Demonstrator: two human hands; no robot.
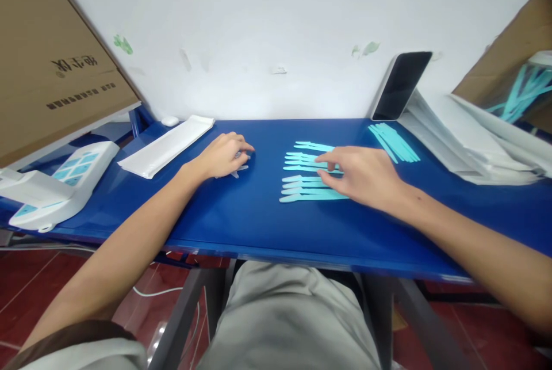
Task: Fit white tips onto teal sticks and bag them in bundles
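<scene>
Turquoise eyebrow razors (304,184) lie side by side in a row on the blue table, their pale blade ends pointing left. Above their handles is my right hand (362,174), thumb and forefinger apart, fingertips close to the middle razors; whether they touch one I cannot tell. To the left, my left hand (226,154) rests low over the table with its fingers curled around small clear plastic pieces (236,174). Some of these pieces show under the fingers; the palm hides the others.
A bundle of turquoise razors (394,142) lies at the right, before a phone (401,87) leaning on the wall and white packets (478,140). At left are a white pouch (167,147), a white device with blue keys (69,183) and a cardboard box (56,59).
</scene>
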